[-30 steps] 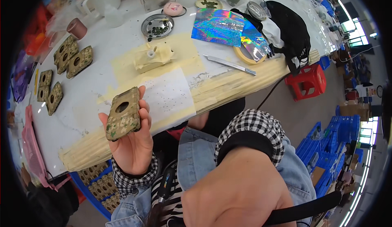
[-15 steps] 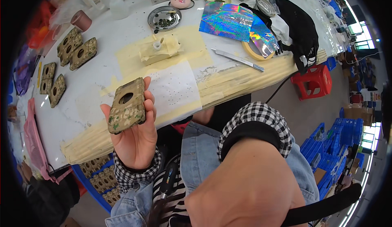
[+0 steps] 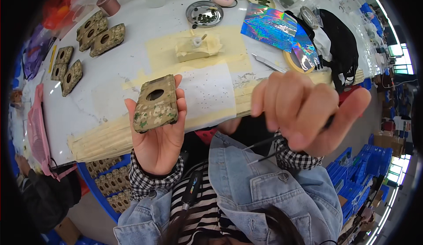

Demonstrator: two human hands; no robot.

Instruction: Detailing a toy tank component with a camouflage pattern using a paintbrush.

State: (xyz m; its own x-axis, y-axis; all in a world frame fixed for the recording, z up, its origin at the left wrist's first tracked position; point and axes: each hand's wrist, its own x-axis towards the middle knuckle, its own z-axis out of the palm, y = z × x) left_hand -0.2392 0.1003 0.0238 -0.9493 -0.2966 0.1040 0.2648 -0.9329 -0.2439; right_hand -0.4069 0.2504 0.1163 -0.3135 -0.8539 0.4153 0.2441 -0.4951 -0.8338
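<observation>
My left hand (image 3: pixel 159 150) holds a camouflage-patterned case (image 3: pixel 164 109) from beneath, fingers along its right side and thumb at its left. The case has rounded corners and an oval hole towards its far end. My right hand (image 3: pixel 304 112) is raised over the table's front edge, fingers curled. From it, two thin dark prongs of tweezers (image 3: pixel 266 157) stick out to the left, their tips apart; the rest is hidden by the hand. Just beyond the case lies a white sheet (image 3: pixel 209 93) with many small dark specks.
Camouflage cases (image 3: pixel 108 39) lie at the left. A taped block (image 3: pixel 198 48) with a small white cup stands mid-table, a round metal dish (image 3: pixel 204 13) of dark bits behind it. A knife (image 3: pixel 267 62), iridescent sheet (image 3: pixel 269 26) and black bag (image 3: pixel 341 40) lie right; a blue crate (image 3: pixel 99 196) of cases is below.
My right hand has come away from close to the camera, out over the table edge, and the tweezer prongs now show. My left hand still holds the case; the whole view has shifted.
</observation>
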